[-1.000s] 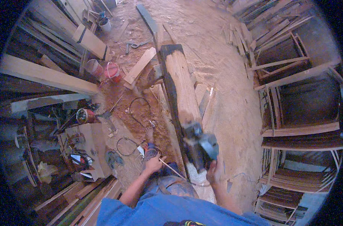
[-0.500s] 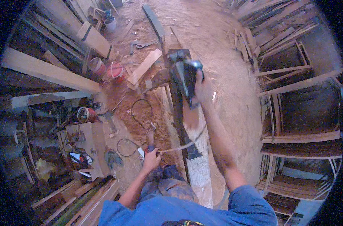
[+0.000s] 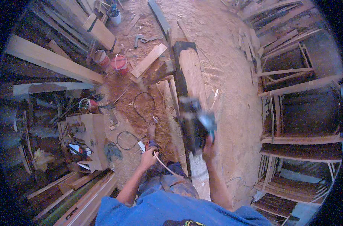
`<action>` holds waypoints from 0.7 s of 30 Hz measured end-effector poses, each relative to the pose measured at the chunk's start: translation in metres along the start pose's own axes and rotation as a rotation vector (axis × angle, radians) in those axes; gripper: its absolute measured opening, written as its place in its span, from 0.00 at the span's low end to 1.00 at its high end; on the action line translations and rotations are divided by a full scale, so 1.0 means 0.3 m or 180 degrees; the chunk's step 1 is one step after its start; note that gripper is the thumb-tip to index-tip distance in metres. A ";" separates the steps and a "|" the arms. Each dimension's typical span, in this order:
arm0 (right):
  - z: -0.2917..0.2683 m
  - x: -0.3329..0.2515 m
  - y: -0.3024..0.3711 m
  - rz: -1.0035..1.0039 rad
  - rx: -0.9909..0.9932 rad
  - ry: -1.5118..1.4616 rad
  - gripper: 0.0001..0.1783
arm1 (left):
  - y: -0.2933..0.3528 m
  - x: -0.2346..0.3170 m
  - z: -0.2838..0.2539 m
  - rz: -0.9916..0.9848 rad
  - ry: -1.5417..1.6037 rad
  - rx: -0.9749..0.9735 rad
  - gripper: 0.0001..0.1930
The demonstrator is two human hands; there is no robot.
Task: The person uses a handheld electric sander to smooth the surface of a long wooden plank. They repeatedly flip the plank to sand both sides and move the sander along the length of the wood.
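My right hand (image 3: pixel 209 149) is wrapped round the rear of an electric planer (image 3: pixel 197 126), a black and teal power tool blurred by motion. The planer sits on a long timber beam (image 3: pixel 193 71) that runs away from me; its far stretch shows fresh pale wood between dark patches, and its near end is whitish. Low beside my left leg, my left hand (image 3: pixel 148 158) is closed on the planer's pale power cord (image 3: pixel 164 165), which curves off toward the beam and partly drops out of sight.
Left of the beam lie a loose board (image 3: pixel 150 61), a red bucket (image 3: pixel 119 64) and a looped black cable (image 3: pixel 135 101) on sawdust. A wooden box (image 3: pixel 98 141) stands nearer on the left. Racks of stacked wood (image 3: pixel 303 145) line the right side.
My right hand has drawn the planer back along the beam toward me, uncovering pale wood at the far end. The left hand keeps the cord at nearly the same place.
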State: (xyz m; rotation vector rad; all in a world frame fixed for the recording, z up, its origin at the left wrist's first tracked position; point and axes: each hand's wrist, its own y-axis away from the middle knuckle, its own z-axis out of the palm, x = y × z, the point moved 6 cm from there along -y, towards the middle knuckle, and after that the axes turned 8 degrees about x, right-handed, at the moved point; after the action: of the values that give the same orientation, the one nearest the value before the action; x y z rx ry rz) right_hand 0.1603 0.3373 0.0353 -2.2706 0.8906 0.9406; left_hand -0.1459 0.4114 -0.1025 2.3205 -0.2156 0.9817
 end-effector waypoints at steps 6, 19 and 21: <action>-0.278 -0.077 0.337 0.0612 -0.0259 0.0316 0.31 | 0.096 0.036 0.035 -0.0201 -0.0298 -0.0365 0.23; 0.409 -0.481 -0.845 -0.0244 -0.0061 0.0030 0.30 | -0.042 0.173 -0.079 -0.0155 0.0042 0.0195 0.20; 0.503 -0.529 -0.975 -0.0242 0.0070 0.0124 0.30 | -0.064 0.227 -0.092 -0.0107 0.0070 0.0258 0.20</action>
State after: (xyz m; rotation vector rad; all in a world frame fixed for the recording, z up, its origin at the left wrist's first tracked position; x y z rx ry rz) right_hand 0.2266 0.6858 0.1220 -2.2945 0.8208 0.8519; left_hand -0.1069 0.4486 -0.0490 2.3773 -0.1297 1.0161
